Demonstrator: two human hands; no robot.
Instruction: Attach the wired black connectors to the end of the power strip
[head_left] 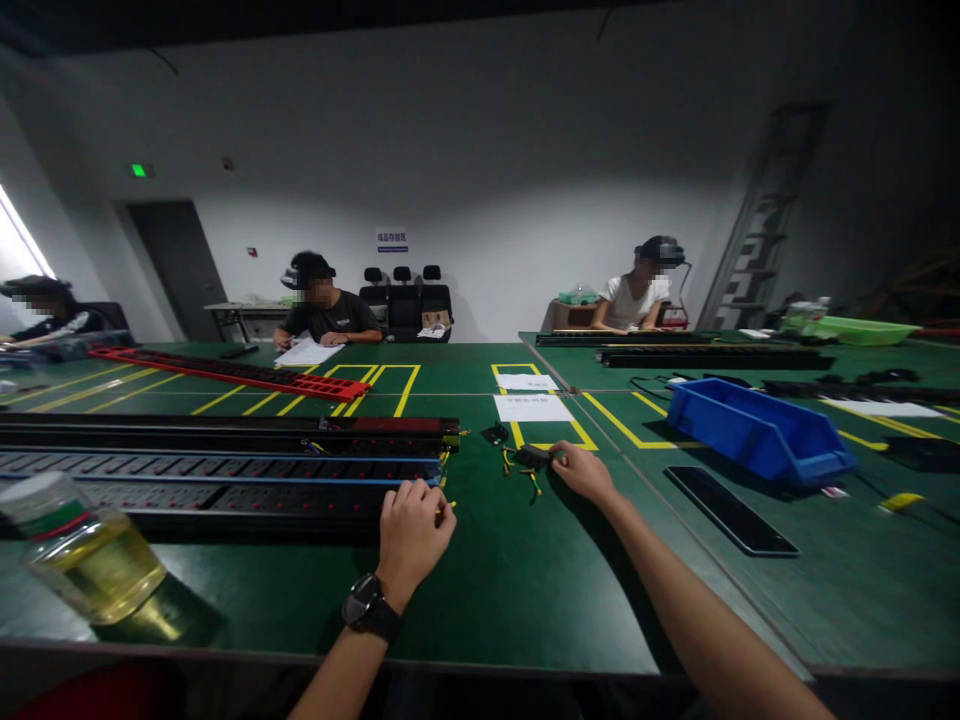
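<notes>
Left hand, wristwatch on the wrist, curled into a loose fist, knuckles against the near end of a long black power strip with blue wires along its length; whether anything was pinched inside, impossible to tell. Right hand stretched forward, fingertips closed on a small black connector trailing thin yellow wires, resting on the green matte table just beyond the strip's end. To the right, a glossy blue plastic bin, rectangular; beside it a flat black panel. At near left, a clear plastic bottle of yellowish liquid, lying tilted.
</notes>
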